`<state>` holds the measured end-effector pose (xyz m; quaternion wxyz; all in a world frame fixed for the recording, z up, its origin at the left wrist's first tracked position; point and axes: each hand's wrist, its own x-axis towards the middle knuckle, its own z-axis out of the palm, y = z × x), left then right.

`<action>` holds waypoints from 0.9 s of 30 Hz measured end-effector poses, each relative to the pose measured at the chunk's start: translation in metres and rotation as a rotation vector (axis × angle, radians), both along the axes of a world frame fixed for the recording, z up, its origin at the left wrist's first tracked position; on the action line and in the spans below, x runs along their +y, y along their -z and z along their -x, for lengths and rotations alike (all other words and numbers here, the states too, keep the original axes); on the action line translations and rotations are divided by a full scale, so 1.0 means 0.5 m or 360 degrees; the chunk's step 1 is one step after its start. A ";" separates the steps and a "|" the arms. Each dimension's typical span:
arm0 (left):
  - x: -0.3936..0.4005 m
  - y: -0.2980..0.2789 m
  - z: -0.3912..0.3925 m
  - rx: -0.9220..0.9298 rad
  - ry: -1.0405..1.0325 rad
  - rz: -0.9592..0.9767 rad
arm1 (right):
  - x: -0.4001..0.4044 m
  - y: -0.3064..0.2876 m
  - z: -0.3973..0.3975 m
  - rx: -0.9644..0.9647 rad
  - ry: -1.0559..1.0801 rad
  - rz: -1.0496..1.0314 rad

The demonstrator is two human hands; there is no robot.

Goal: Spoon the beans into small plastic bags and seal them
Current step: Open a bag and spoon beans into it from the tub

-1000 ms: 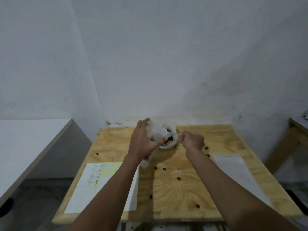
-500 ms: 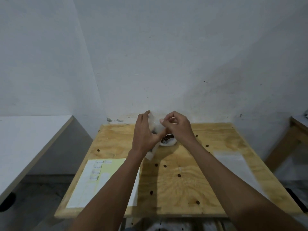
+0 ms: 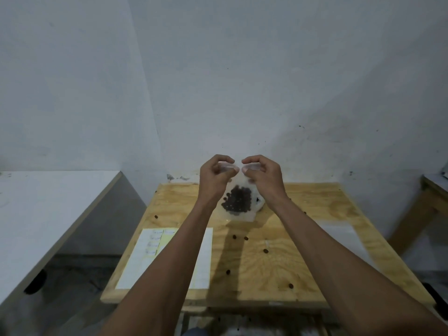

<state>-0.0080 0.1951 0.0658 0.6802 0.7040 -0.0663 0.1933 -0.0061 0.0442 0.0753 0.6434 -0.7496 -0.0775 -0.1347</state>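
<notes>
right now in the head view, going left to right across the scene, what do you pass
white table → paper sheet → left hand → bag of beans → right hand → clear plastic sheet → wooden table at the right edge

bowl (image 3: 260,204) mostly hidden behind bag (image 3: 238,214), label writing (image 3: 154,238) illegible

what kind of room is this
Probably a bare workroom or makeshift packing spot: a raw plywood table against a scuffed white wall, a label sheet, and plain tables either side.
</notes>
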 end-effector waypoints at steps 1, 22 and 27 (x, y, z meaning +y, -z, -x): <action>-0.001 -0.004 0.005 0.0022 0.0039 0.0011 | 0.000 -0.005 0.003 0.0017 -0.0002 -0.0026; 0.009 -0.031 0.058 0.0154 0.0206 0.0043 | -0.060 -0.033 0.050 0.0258 -0.0173 -0.0254; 0.001 -0.041 0.067 0.0163 0.0236 -0.0013 | -0.062 -0.035 0.056 0.0263 -0.0136 -0.0272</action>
